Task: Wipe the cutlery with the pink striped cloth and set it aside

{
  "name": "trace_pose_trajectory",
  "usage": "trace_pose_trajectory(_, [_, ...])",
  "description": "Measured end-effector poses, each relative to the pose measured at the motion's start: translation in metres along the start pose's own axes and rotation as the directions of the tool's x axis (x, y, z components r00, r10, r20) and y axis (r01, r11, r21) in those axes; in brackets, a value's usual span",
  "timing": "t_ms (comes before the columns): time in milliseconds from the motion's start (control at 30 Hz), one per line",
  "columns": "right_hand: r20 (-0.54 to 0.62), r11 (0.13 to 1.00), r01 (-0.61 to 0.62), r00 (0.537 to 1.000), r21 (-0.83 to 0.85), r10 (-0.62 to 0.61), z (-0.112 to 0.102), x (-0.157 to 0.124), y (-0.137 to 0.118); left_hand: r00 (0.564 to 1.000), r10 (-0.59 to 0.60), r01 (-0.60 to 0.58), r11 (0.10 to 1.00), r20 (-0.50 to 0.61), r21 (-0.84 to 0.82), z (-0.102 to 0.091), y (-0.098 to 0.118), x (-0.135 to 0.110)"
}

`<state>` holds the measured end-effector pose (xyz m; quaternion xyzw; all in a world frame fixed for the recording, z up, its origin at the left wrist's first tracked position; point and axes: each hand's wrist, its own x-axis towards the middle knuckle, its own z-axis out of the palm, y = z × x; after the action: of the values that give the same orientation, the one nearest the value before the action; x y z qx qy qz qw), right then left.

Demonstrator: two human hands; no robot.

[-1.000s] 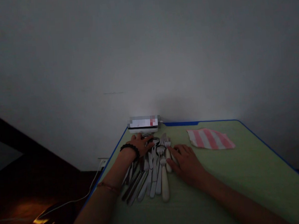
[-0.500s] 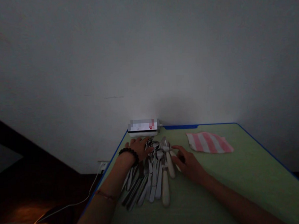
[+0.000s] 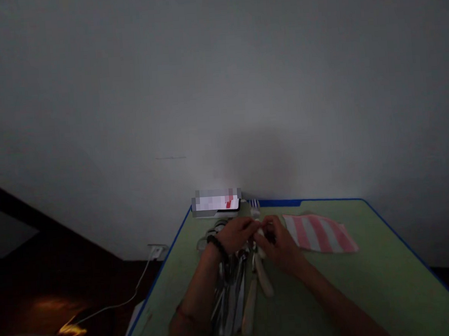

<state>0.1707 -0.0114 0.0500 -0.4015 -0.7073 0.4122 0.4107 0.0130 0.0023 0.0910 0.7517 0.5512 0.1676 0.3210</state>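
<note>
A fork (image 3: pixel 255 206) with a pale handle is held upright, tines up, between my two hands above the table. My left hand (image 3: pixel 234 235), with a dark beaded bracelet on the wrist, has its fingertips closed at the neck of the fork. My right hand (image 3: pixel 282 245) pinches the same fork from the other side. Below my hands lies a pile of cutlery (image 3: pixel 232 299), metal handles pointing toward me. Two pale-handled pieces, one of them a cream handle (image 3: pixel 250 311), lie at its right edge. My left hand and forearm hide part of the pile.
A pink and white striped cloth (image 3: pixel 320 233) lies flat to the right. At the back left edge of the green table (image 3: pixel 370 260) a phone (image 3: pixel 215 204) with a lit screen leans near the wall. A white cable (image 3: pixel 136 290) hangs from a wall socket at the left.
My left hand has moved right from over the pile to meet my right hand. The pale-handled fork is now raised between them. The view has tilted slightly upward.
</note>
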Motion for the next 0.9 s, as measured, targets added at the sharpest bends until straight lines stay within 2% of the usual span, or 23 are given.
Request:
trace_pose_trajectory(67, [0.143, 1.000, 0.000, 0.990, 0.008, -0.001, -0.017, 0.006, -0.006, 0.998, -0.036, 0.035, 0.999, -0.042, -0.033, -0.001, -0.002, 0.004])
trace_pose_trajectory(133, [0.254, 0.999, -0.011, 0.967, -0.052, 0.024, -0.035, 0.013, -0.011, 0.993, -0.082, 0.078, 0.996, -0.088, -0.054, -0.001, -0.001, 0.010])
trace_pose_trajectory(233, [0.180, 0.985, -0.044, 0.981, -0.166, 0.074, -0.055, 0.022, -0.017, 0.984, -0.120, 0.110, 0.991, -0.131, -0.076, 0.004, 0.007, 0.019])
trace_pose_trajectory(333, [0.094, 0.978, -0.068, 0.992, -0.199, 0.088, -0.060, 0.027, -0.020, 0.987, -0.114, 0.099, 0.985, -0.109, -0.139, 0.013, 0.017, 0.022])
trace_pose_trajectory(433, [0.138, 0.971, -0.072, 0.985, -0.227, 0.105, -0.063, 0.027, -0.019, 0.995, -0.092, 0.080, 0.977, -0.048, -0.196, 0.023, 0.024, 0.020])
trace_pose_trajectory(500, [0.178, 0.950, -0.102, 0.971, -0.296, 0.159, -0.075, 0.025, -0.014, 0.996, -0.090, 0.083, 0.978, -0.025, -0.191, 0.029, 0.027, 0.017])
trace_pose_trajectory(600, [0.184, 0.859, -0.173, 0.938, -0.482, 0.292, -0.106, 0.018, -0.002, 0.992, -0.123, 0.120, 0.970, -0.001, -0.211, 0.031, 0.031, 0.016])
trace_pose_trajectory(667, [0.119, 0.746, -0.241, 0.912, -0.621, 0.393, -0.129, 0.013, 0.006, 0.991, -0.129, 0.117, 0.970, -0.043, -0.214, 0.028, 0.033, 0.016])
trace_pose_trajectory(733, [0.086, 0.697, -0.303, 0.882, -0.650, 0.464, -0.145, 0.008, 0.012, 0.987, -0.124, 0.101, 0.974, -0.102, -0.202, 0.023, 0.036, 0.017])
trace_pose_trajectory(800, [0.102, 0.683, -0.310, 0.865, -0.662, 0.492, -0.147, 0.006, 0.016, 0.986, -0.122, 0.096, 0.974, -0.117, -0.207, 0.018, 0.039, 0.017])
trace_pose_trajectory(867, [0.163, 0.669, -0.263, 0.849, -0.695, 0.503, -0.135, 0.007, 0.020, 0.987, -0.113, 0.088, 0.976, -0.113, -0.201, 0.015, 0.043, 0.016])
trace_pose_trajectory(900, [0.201, 0.655, -0.242, 0.827, -0.716, 0.525, -0.125, 0.009, 0.022, 0.989, -0.101, 0.079, 0.979, -0.110, -0.191, 0.014, 0.045, 0.016])
